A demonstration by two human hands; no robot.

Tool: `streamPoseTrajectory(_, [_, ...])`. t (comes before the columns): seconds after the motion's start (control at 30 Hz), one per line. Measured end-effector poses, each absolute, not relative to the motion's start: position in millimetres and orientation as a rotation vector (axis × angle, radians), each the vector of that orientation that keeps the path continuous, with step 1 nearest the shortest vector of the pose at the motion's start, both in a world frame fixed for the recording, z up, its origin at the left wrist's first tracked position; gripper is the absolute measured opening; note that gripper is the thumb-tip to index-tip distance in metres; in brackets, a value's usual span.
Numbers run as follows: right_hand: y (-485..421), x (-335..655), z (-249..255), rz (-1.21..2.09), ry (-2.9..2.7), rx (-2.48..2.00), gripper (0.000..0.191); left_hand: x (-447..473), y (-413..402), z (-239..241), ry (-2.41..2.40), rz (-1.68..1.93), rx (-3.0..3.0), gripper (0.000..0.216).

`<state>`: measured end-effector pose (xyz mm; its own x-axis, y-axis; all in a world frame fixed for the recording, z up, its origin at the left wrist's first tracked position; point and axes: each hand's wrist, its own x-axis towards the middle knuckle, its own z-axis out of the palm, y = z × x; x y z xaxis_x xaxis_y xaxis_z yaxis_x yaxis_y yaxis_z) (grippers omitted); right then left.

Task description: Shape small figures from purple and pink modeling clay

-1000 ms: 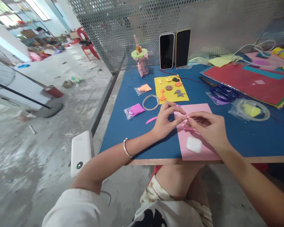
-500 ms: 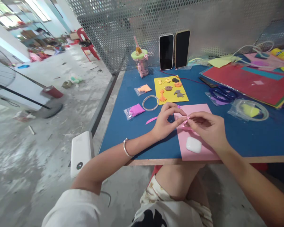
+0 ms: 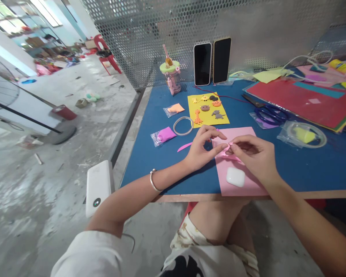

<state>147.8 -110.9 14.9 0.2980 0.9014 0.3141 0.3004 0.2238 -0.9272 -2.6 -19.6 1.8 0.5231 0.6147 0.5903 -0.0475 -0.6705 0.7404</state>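
Observation:
My right hand (image 3: 253, 156) pinches a small piece of soft pink clay (image 3: 228, 147) between thumb and fingertips. My left hand (image 3: 203, 148) is close beside it, its thumb tip at the clay and its index finger held apart above. Under the hands lies a pink sheet (image 3: 225, 181), with a shiny pink strip or wrapper (image 3: 232, 157) partly hidden by my fingers. Nearer me on that sheet sits a white rounded case (image 3: 235, 177). A pink plastic clay knife (image 3: 184, 146) pokes out from behind my left hand.
Behind the hands, a yellow card (image 3: 209, 121) carries several small clay animals. Bagged purple clay (image 3: 165, 134), bagged orange clay (image 3: 175, 109) and a clear ring (image 3: 183, 125) lie to the left. Blue-handled scissors (image 3: 272, 114) lie right. Two phones (image 3: 202, 63) stand at the back beside a lidded cup (image 3: 173, 77).
My right fingertips have drawn slightly right, away from my left thumb, with the pink clay in them. The left hand has hardly moved.

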Motion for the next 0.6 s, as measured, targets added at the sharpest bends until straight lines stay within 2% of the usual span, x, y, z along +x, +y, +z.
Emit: streamPoseTrajectory(0.6, [-110.2, 148.2, 8.8, -0.069, -1.430, -1.391, 0.004, -2.1, -19.7, -0.1, 0.339, 1.310, 2.019, 0.012])
